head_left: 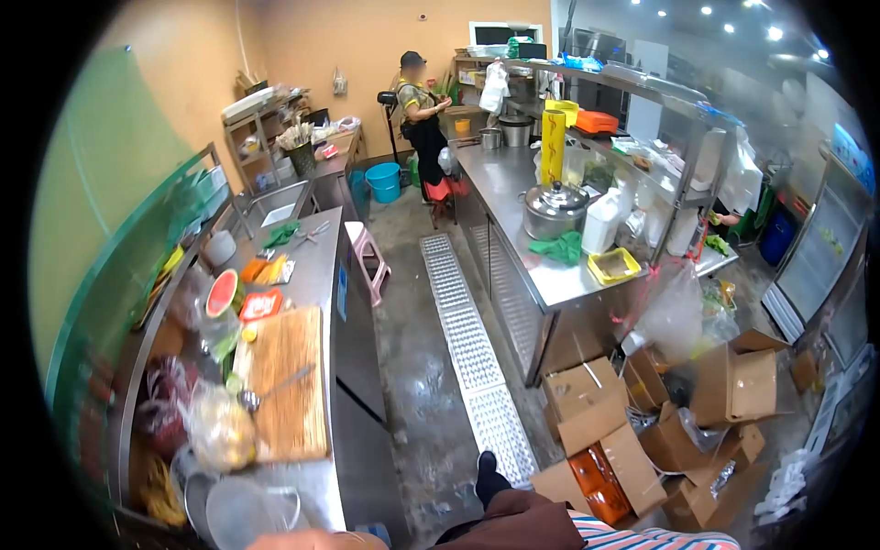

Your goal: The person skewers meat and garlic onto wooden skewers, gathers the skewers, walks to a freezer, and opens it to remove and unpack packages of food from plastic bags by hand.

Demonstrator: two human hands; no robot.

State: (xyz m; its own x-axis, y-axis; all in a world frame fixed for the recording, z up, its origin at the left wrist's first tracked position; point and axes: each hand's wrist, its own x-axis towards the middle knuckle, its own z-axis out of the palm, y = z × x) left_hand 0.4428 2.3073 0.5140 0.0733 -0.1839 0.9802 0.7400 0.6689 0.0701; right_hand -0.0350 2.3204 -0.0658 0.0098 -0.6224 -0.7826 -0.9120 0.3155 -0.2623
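Note:
A small part of my left hand or forearm (316,540) shows at the bottom edge, with its fingers out of sight. Closest to it is a clear plastic tub (240,510) with a handle, on the left steel counter. Just beyond lies a wooden cutting board (291,353) with a ladle (275,389) resting across it. A plastic-wrapped yellowish bundle (223,431) sits against the board's near left side. A cut watermelon (223,291) and a red-and-white packet (261,305) are farther up the counter. My right hand is outside the frame; striped cloth (642,536) shows at the lower right.
Open cardboard boxes (587,403) crowd the floor at my right. A steel counter (495,174) there holds a lidded pot (555,211) and a white jug (601,222). A metal drain grate (463,321) runs along the aisle. A pink stool (368,261) and another person (424,128) are ahead.

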